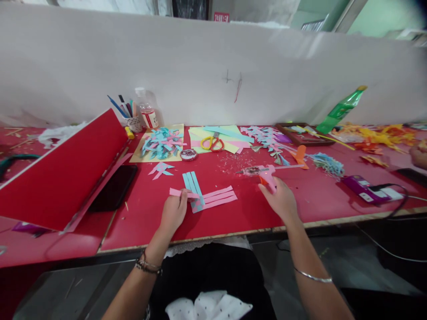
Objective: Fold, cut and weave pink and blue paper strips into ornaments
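A red worktop (143, 229) carries everything. The largest thing on it is a red board (73, 173), tilted up near the left end, with a black tablet (115, 191) lying flat just beside it. Along the far edge, a green bottle (340, 111) leans towards the right by a dark tray (313, 138); a smaller clear bottle (148, 114) stands upright towards the left.

The pink glue gun (268, 173) is right of centre, its nozzle pointing left. The right hand (283, 200) has its grip closed around the handle. Near the middle of the near edge lies the woven paper (198, 203), blue strips running towards the far edge and pink ones towards the right. The left hand (175, 209) touches its left side, grip closed on a pink strip (182, 193).

Scissors (212, 142) lie on paper sheets (196, 135) near the far edge. Smaller still, a round tin (188, 154) sits left of them.
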A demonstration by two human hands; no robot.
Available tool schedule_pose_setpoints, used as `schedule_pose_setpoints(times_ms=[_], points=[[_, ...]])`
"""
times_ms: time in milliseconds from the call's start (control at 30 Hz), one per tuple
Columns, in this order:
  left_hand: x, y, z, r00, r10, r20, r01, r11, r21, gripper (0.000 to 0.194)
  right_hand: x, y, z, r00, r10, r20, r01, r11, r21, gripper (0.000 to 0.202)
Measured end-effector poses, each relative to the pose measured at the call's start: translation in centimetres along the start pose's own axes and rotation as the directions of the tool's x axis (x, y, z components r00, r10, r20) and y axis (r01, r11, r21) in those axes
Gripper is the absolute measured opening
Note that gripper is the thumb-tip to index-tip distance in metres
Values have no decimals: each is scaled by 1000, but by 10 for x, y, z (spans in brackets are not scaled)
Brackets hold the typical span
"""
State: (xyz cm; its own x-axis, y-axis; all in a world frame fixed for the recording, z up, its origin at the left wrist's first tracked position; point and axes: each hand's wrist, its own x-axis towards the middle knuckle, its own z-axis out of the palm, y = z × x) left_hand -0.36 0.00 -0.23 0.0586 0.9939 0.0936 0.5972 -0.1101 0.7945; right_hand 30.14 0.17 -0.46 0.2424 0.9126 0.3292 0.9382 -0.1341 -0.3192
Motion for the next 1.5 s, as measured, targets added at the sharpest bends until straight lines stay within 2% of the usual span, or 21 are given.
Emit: schedule_pose_setpoints(times_ms=[167,267,333,400,433,467,500,533,600,733,900,1033,1267,1500], points=[[-1,2,-1,1000,15,2,-15,1000,23,46,17,-6,-5,999,-3,-37,1,999,-54,42],[-2,2,-1,1000,13,-4,-12,1000,28,47,18,-32,-10,997,-58,-57,55,997,-58,42],[-1,2,-1,1000,16,-8,-16,999,34,49,12,-60,-10,983,-182,4,182,983,-9,37],[-1,1,0,1000,28,-4,-27,998,55,50,5,-91,-6,933,-347,91,341,937,76,35],[-2,1,0,999,36,2,-36,997,67,50,1,-106,-4,858,-489,157,458,867,195,37],[-2,1,0,999,47,8,-48,996,78,49,-3,-120,-1,798,-575,181,513,806,297,39],[-2,1,0,998,61,13,-62,994,87,47,-5,-132,2,766,-612,195,524,771,362,42],[-3,2,-1,997,73,15,-74,993,93,46,-6,-142,5,748,-630,209,520,752,405,43],[-4,2,-1,995,93,21,-94,991,94,45,-5,-152,9,767,-601,224,465,762,450,39],[-3,2,0,992,115,45,-119,985,125,31,3,-145,8,860,-458,227,310,820,480,22],[-2,0,3,987,151,50,-157,973,170,24,7,-115,4,913,-387,132,291,842,455,16],[-2,0,3,987,158,38,-162,971,176,24,4,-99,9,905,-413,97,356,863,358,16],[-2,0,3,987,157,36,-161,970,182,23,1,-88,20,860,-493,129,469,865,177,20],[-3,0,3,988,146,40,-151,969,194,24,0,-86,18,887,-452,95,441,890,117,21]])
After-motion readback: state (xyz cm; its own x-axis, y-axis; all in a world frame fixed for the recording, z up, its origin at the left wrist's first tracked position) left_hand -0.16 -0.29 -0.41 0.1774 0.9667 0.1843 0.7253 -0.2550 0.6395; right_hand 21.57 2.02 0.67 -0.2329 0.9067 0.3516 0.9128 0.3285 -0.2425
